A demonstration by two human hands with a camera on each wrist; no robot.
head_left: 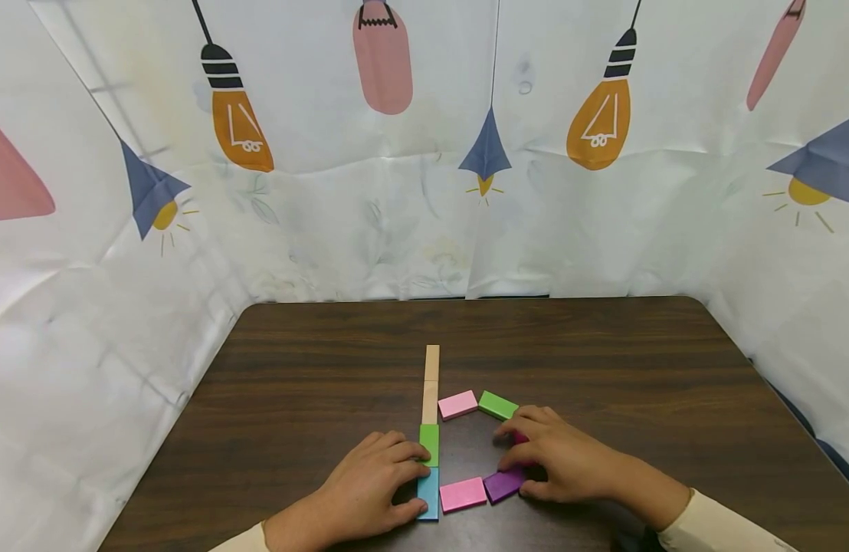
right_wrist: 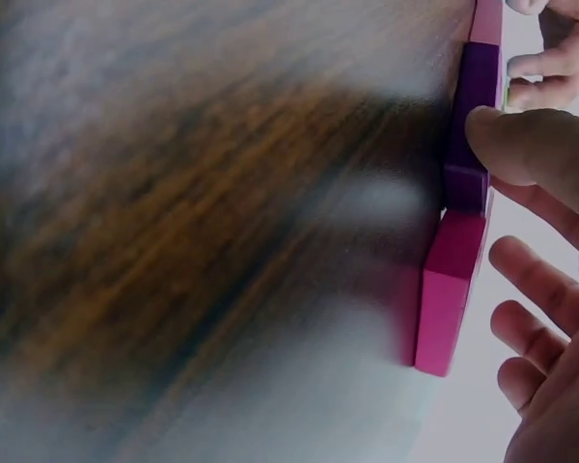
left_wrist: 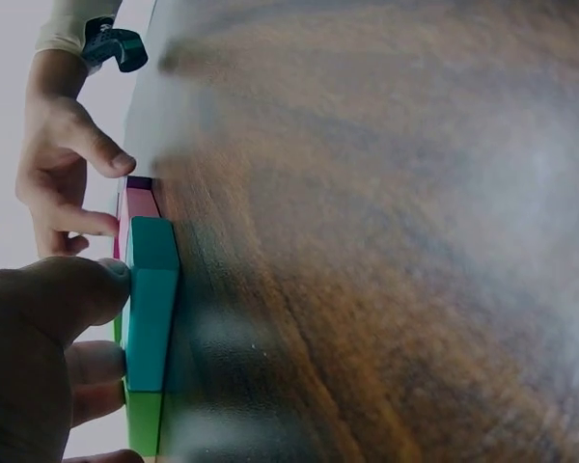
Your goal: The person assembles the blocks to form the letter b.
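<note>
In the head view, wooden blocks lie flat on the dark table. My left hand [head_left: 369,487] rests its fingertips on the blue block [head_left: 428,498] and the green block [head_left: 430,438] in a straight column. The thumb touches the blue block's left side. My right hand [head_left: 562,456] pinches the purple block [head_left: 502,484] between thumb and index finger. Its other fingers spread over the magenta block [right_wrist: 447,289], mostly hidden from the head camera. A pink block [head_left: 463,495] lies between blue and purple. Another pink block [head_left: 457,405] and a second green block [head_left: 497,405] form the curve's upper part.
Two plain wood blocks [head_left: 431,383] extend the column toward the table's far edge. The brown wood-grain table [head_left: 314,360] surrounds the blocks. A white cloth [head_left: 397,230] printed with lamps hangs behind and along the sides.
</note>
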